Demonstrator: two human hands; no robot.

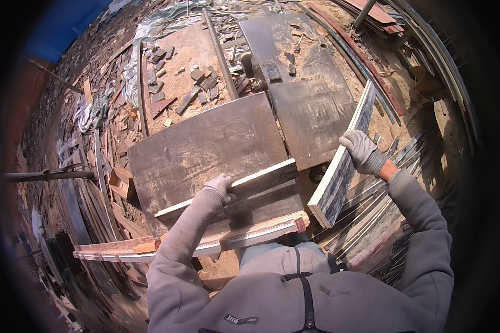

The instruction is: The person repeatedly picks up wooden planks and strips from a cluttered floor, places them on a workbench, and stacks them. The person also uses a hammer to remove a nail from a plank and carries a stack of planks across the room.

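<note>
Both my hands wear pale, dusty work gloves. My left hand is closed over the top edge of a narrow wooden board, which stands on its long edge on the dark metal table. Its far face is hidden from me. Out to the right, my right hand grips a longer plank by its upper edge. That plank has a pale cut edge and a dark, streaked face, and it is held tilted beside the table's right side. Along the table's near edge runs a wooden rail with a white measuring strip.
A second metal sheet lies beyond a narrow gap, with a few offcuts on it. Wood scraps litter the sawdust behind the table. Long strips of wood are piled at my right. A metal pipe juts in from the left.
</note>
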